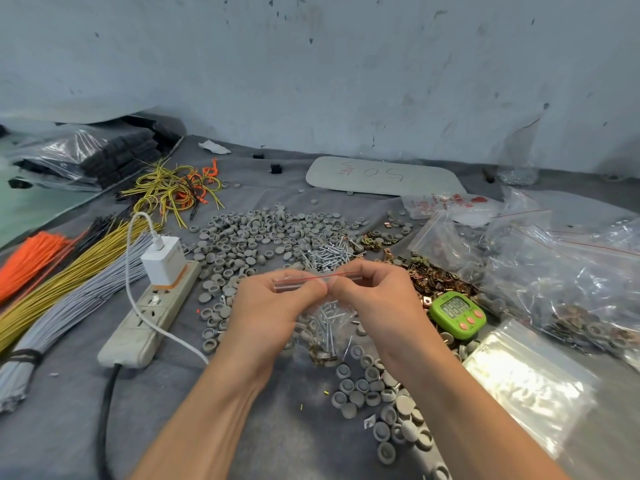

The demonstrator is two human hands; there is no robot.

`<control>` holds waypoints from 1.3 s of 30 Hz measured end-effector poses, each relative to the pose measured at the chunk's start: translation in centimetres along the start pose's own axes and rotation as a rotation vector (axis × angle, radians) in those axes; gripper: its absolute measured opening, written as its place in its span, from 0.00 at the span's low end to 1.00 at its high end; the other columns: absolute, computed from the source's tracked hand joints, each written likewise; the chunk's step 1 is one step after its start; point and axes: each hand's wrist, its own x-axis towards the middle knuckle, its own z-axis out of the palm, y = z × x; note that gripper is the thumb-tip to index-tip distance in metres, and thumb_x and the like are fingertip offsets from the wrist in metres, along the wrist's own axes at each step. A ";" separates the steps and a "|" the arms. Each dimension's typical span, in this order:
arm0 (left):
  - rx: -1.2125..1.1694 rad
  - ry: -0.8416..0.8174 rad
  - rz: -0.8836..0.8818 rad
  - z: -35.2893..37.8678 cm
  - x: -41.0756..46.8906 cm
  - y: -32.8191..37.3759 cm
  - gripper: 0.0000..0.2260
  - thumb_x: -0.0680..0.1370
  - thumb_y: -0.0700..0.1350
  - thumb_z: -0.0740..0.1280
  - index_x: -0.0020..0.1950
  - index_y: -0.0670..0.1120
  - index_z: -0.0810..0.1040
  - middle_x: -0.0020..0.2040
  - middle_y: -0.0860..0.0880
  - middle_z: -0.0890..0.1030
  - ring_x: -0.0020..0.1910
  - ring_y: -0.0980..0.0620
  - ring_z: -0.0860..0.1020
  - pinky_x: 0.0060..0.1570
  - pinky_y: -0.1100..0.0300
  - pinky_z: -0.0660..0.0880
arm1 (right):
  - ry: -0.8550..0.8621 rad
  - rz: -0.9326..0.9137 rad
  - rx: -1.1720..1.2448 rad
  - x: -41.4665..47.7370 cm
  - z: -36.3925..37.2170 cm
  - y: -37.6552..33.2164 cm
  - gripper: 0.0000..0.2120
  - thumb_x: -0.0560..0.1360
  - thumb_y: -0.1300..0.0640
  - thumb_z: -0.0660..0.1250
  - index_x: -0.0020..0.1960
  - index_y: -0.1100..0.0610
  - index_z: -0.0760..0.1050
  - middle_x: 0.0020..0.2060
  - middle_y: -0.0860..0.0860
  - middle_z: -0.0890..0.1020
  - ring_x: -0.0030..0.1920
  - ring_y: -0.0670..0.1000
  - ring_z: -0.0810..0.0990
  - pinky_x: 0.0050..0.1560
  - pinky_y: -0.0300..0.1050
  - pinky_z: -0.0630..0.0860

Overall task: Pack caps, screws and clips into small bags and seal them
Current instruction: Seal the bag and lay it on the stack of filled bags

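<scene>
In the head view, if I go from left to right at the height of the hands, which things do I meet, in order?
Orange wires → power strip → left hand → right hand (both hands pinch the top of the small bag) → green timer → clear bags of parts.

Both bare forearms reach in from the bottom edge and converge toward the middle. The left grip (277, 303) and the right grip (374, 296) are raised side by side, backs toward the camera. Each has its fingers curled and pinches the top strip of a small bag (327, 327) between thumb and fingertips. The two pinches meet near the strip's middle. Both wrists look roughly straight.
</scene>
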 end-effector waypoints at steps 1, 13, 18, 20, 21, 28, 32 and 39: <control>-0.009 0.003 -0.004 0.0 0.0 0.0 0.03 0.73 0.38 0.77 0.43 0.45 0.88 0.41 0.42 0.87 0.47 0.41 0.86 0.48 0.55 0.82 | 0.001 -0.001 0.002 0.0 0.1 0.0 0.09 0.74 0.62 0.76 0.39 0.50 0.86 0.35 0.49 0.86 0.35 0.43 0.82 0.38 0.34 0.75; -0.012 0.067 -0.057 -0.7 0.1 0.0 0.04 0.73 0.38 0.76 0.41 0.46 0.89 0.39 0.42 0.87 0.37 0.49 0.83 0.40 0.57 0.80 | 0.018 0.065 0.071 0.1 -0.8 -0.1 0.05 0.73 0.67 0.75 0.41 0.60 0.85 0.31 0.53 0.83 0.31 0.47 0.76 0.32 0.36 0.75; -0.038 0.100 -0.104 -0.7 0.2 0.0 0.08 0.73 0.38 0.76 0.37 0.50 0.88 0.34 0.45 0.85 0.31 0.52 0.80 0.34 0.60 0.78 | 0.022 0.075 0.085 0.2 -0.6 0.0 0.06 0.73 0.67 0.75 0.38 0.61 0.84 0.31 0.54 0.83 0.33 0.50 0.75 0.34 0.37 0.75; -0.047 0.102 -0.097 -0.7 0.2 0.1 0.07 0.75 0.39 0.76 0.38 0.48 0.89 0.35 0.45 0.86 0.31 0.54 0.80 0.33 0.64 0.77 | 0.021 0.078 0.100 0.2 -0.8 -0.2 0.06 0.74 0.67 0.75 0.39 0.60 0.86 0.33 0.54 0.85 0.33 0.49 0.77 0.34 0.37 0.76; -0.058 0.107 -0.098 -0.8 0.2 0.1 0.07 0.75 0.40 0.75 0.38 0.47 0.88 0.36 0.45 0.86 0.32 0.55 0.80 0.32 0.66 0.77 | 0.017 0.083 0.118 0.3 -1.1 -0.3 0.09 0.75 0.67 0.74 0.38 0.59 0.87 0.34 0.54 0.86 0.33 0.49 0.77 0.34 0.36 0.77; -0.041 0.177 -0.063 -1.0 0.3 0.0 0.11 0.74 0.39 0.76 0.34 0.51 0.88 0.33 0.46 0.85 0.29 0.55 0.80 0.30 0.68 0.76 | 0.081 0.067 0.111 0.6 -1.1 0.1 0.14 0.79 0.65 0.70 0.37 0.55 0.87 0.35 0.59 0.86 0.34 0.54 0.79 0.41 0.50 0.79; -0.029 0.215 -0.023 -1.2 0.3 0.0 0.07 0.72 0.41 0.78 0.34 0.44 0.86 0.32 0.47 0.85 0.31 0.58 0.82 0.31 0.72 0.75 | 0.140 0.050 0.105 0.8 -1.3 0.2 0.18 0.80 0.65 0.69 0.35 0.52 0.86 0.31 0.53 0.85 0.32 0.50 0.77 0.39 0.46 0.77; -0.074 0.200 -0.026 -1.7 0.6 -0.3 0.13 0.74 0.38 0.76 0.29 0.45 0.84 0.31 0.49 0.83 0.31 0.58 0.81 0.33 0.69 0.76 | 0.055 0.003 0.033 0.4 -1.3 0.0 0.10 0.75 0.65 0.73 0.38 0.54 0.86 0.35 0.57 0.85 0.34 0.50 0.76 0.42 0.46 0.76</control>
